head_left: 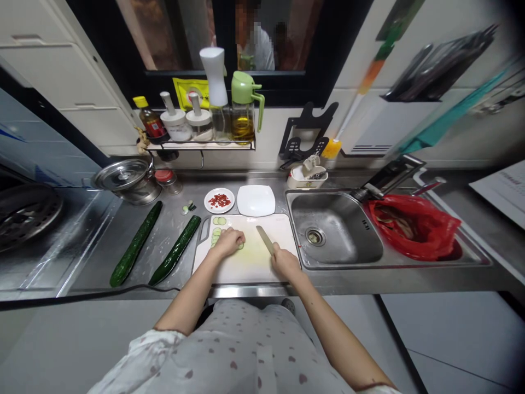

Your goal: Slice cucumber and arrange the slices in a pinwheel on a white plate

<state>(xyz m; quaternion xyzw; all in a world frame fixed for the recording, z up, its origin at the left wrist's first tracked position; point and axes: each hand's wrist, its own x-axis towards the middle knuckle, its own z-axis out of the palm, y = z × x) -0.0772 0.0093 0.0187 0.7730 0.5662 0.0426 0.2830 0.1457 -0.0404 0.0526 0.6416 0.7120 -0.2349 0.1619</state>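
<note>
On the white cutting board [262, 272], my right hand [284, 261] grips a kitchen knife [264, 238] by its handle, with the blade pointing away and to the left. My left hand [230, 241] is closed, fingers curled down over cucumber slices [241, 247] whose edges show beneath the fingertips. More cucumber slices [219, 221] lie along the board's left side. Left of the board rest a cut cucumber [175, 250] and a longer cucumber [137, 243]. Small cucumber end pieces [188, 207] sit behind them.
Behind the board stand a plate of chopped red bits [219, 201] and a white plate [256, 200]. A sink [336, 227] lies to the right, with a red plastic bag [414, 227] beyond it. A steel pot [127, 180] stands back left; a shelf [200, 146] carries bottles and jars.
</note>
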